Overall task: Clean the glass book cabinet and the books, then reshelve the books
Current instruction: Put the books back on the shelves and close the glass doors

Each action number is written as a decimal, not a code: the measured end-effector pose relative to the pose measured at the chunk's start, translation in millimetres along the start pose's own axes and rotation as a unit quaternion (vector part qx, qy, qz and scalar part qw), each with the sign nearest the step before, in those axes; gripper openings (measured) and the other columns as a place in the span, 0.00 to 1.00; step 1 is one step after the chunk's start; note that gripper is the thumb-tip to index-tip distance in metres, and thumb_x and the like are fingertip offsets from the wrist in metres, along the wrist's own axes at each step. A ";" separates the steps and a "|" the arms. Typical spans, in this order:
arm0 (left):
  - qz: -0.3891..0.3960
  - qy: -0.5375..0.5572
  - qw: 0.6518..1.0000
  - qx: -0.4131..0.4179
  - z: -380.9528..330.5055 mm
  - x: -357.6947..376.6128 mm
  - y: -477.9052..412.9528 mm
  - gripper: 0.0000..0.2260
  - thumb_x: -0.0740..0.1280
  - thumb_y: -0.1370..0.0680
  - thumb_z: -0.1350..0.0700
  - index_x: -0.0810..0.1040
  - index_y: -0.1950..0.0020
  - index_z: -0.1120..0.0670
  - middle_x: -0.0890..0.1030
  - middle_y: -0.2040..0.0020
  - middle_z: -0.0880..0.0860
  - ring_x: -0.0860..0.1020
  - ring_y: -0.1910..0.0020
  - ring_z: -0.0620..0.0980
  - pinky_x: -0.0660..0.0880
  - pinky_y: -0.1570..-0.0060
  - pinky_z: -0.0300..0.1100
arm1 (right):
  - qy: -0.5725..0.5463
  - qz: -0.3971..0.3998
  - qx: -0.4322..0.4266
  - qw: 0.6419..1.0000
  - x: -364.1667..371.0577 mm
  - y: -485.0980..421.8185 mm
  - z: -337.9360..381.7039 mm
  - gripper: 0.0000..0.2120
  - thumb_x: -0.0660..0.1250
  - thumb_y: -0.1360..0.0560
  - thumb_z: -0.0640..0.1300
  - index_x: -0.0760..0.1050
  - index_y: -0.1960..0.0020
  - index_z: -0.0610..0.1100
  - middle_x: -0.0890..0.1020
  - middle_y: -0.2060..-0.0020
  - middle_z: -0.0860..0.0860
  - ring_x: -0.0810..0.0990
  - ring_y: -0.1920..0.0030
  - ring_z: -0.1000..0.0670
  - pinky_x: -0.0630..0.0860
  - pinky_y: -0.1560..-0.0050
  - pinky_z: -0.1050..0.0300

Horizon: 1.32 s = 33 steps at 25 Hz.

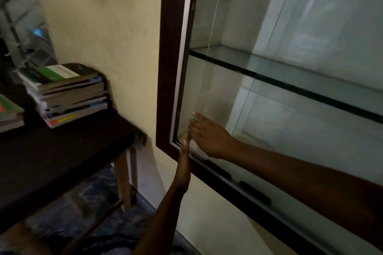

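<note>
The glass book cabinet (170, 68) is set in the wall with a dark wood frame, and its glass shelf (279, 72) holds nothing. The sliding glass door (207, 58) shows its thin left edge near the frame. My right hand (209, 136) grips that edge low down, fingers curled round it. My left hand (184, 163) reaches up from below with straight fingers, seen edge-on. Its fingertips touch the cabinet's lower left corner by the bottom track. A stack of books (64, 93) lies on the dark table (62, 161) to the left.
Another book (8, 112) lies at the table's far left edge. A clear rack (22, 27) leans against the cream wall behind the stack. Blue patterned floor shows under the table. Dark sliders sit in the cabinet's bottom track (248, 190).
</note>
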State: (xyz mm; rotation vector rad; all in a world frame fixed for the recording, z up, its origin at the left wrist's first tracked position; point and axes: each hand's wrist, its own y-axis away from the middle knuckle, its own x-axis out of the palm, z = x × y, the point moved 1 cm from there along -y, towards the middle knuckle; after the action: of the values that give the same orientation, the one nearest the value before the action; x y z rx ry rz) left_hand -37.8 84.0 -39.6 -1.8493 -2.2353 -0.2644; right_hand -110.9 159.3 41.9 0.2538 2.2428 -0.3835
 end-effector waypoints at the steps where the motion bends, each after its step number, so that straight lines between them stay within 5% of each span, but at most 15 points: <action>1: 0.002 0.005 1.000 0.012 4.0 -2.3 -1.7 0.21 0.47 0.21 0.45 0.59 0.28 0.47 0.62 0.30 0.43 0.63 0.30 0.41 0.59 0.38 0.28 | -0.025 0.006 0.007 1.000 -2.2 0.4 0.3 0.17 0.54 0.27 0.38 0.82 0.61 0.41 0.83 0.61 0.46 0.81 0.54 0.47 0.52 0.29 0.52; 3: -0.027 -0.026 0.997 0.073 -2.9 -8.5 8.6 0.20 0.56 0.23 0.46 0.65 0.32 0.48 0.68 0.34 0.43 0.70 0.38 0.35 0.64 0.45 0.21 | -0.085 0.018 0.028 0.996 -14.7 8.2 1.3 0.21 0.49 0.27 0.40 0.82 0.54 0.41 0.83 0.56 0.46 0.81 0.50 0.46 0.47 0.29 0.54; 6: -0.041 -0.154 0.967 0.199 -1.9 -15.5 34.2 0.18 0.64 0.23 0.51 0.69 0.34 0.50 0.71 0.36 0.43 0.68 0.38 0.30 0.63 0.42 0.22 | -0.197 -0.026 0.125 0.972 -45.3 50.8 12.4 0.14 0.59 0.27 0.39 0.79 0.44 0.42 0.82 0.48 0.46 0.79 0.46 0.47 0.63 0.35 0.56; 8: 0.029 -0.208 0.945 0.251 1.4 2.0 61.2 0.17 0.64 0.22 0.50 0.70 0.34 0.50 0.72 0.36 0.43 0.67 0.35 0.33 0.64 0.38 0.27 | -0.269 -0.063 0.302 0.912 -69.7 110.2 36.5 0.15 0.61 0.24 0.42 0.76 0.39 0.45 0.79 0.43 0.48 0.75 0.41 0.50 0.68 0.39 0.60; 11: 0.204 -0.246 0.894 0.313 2.5 68.0 108.0 0.18 0.58 0.21 0.44 0.68 0.32 0.46 0.71 0.32 0.48 0.66 0.31 0.43 0.64 0.33 0.40 | -0.285 -0.184 0.539 0.771 -114.7 212.1 77.1 0.15 0.58 0.22 0.46 0.76 0.39 0.46 0.79 0.44 0.52 0.74 0.42 0.56 0.69 0.41 0.66; 15: 0.400 -0.300 0.734 0.459 7.6 194.0 171.9 0.20 0.50 0.19 0.41 0.63 0.30 0.46 0.69 0.30 0.48 0.59 0.28 0.44 0.51 0.26 0.47 | -0.206 -0.314 0.708 0.598 -166.5 347.3 104.2 0.09 0.63 0.22 0.40 0.78 0.44 0.46 0.80 0.49 0.55 0.77 0.48 0.63 0.72 0.51 0.71; 17: 0.437 -0.286 0.618 0.588 12.7 270.9 207.3 0.18 0.54 0.19 0.47 0.67 0.32 0.52 0.73 0.33 0.53 0.62 0.29 0.49 0.52 0.27 0.51 | -0.168 -0.350 0.754 0.530 -185.6 425.6 115.5 0.08 0.64 0.23 0.39 0.78 0.48 0.48 0.81 0.51 0.54 0.78 0.51 0.62 0.72 0.54 0.72; 20: 0.435 -0.294 0.452 0.720 20.6 378.2 260.3 0.17 0.59 0.22 0.51 0.73 0.35 0.54 0.74 0.34 0.55 0.64 0.29 0.54 0.55 0.30 0.58 | -0.172 -0.409 0.773 0.454 -208.2 533.0 121.8 0.06 0.65 0.24 0.40 0.78 0.51 0.49 0.82 0.54 0.52 0.80 0.53 0.54 0.78 0.52 0.57; 22: 0.420 -0.327 0.363 0.764 17.6 434.2 283.1 0.18 0.58 0.22 0.51 0.73 0.34 0.54 0.73 0.32 0.54 0.63 0.28 0.56 0.53 0.29 0.60 | -0.180 -0.422 0.775 0.435 -222.4 587.2 114.9 0.06 0.66 0.25 0.41 0.77 0.54 0.52 0.81 0.56 0.55 0.79 0.54 0.56 0.77 0.52 0.57; 26: 0.361 -0.427 0.207 0.803 1.9 497.2 287.3 0.24 0.62 0.25 0.50 0.69 0.31 0.56 0.68 0.29 0.57 0.59 0.27 0.59 0.50 0.30 0.63 | -0.324 -0.336 0.752 0.465 -225.7 659.8 80.7 0.14 0.70 0.28 0.42 0.72 0.44 0.49 0.78 0.48 0.52 0.77 0.49 0.57 0.73 0.53 0.71; 28: 0.347 -0.465 0.162 0.798 -8.6 514.5 282.4 0.27 0.67 0.28 0.49 0.71 0.32 0.58 0.70 0.30 0.58 0.61 0.27 0.59 0.50 0.30 0.63 | -0.418 -0.212 0.723 0.508 -214.5 678.3 60.6 0.21 0.71 0.29 0.46 0.70 0.38 0.49 0.75 0.44 0.56 0.74 0.44 0.58 0.71 0.52 0.74; 31: 0.344 -0.459 0.114 0.811 -14.1 533.8 281.7 0.14 0.65 0.26 0.53 0.80 0.43 0.57 0.80 0.43 0.57 0.71 0.33 0.59 0.50 0.29 0.60 | -0.456 -0.106 0.636 0.613 -192.8 680.3 38.9 0.18 0.71 0.28 0.44 0.76 0.40 0.40 0.80 0.48 0.55 0.77 0.50 0.61 0.70 0.51 0.77; 33: 0.361 -0.439 0.102 0.817 -10.8 543.2 281.7 0.12 0.58 0.22 0.57 0.81 0.53 0.56 0.81 0.55 0.54 0.78 0.44 0.56 0.48 0.27 0.57 | -0.545 -0.181 0.601 0.555 -174.9 681.5 35.0 0.11 0.69 0.28 0.36 0.79 0.47 0.33 0.84 0.58 0.53 0.81 0.58 0.59 0.75 0.53 0.70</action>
State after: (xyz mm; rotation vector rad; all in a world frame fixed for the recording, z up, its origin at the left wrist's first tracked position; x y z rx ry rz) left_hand 142.6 645.1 125.1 -0.7897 0.0716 2.5683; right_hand 234.1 773.3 26.3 0.1365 0.4506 -1.7219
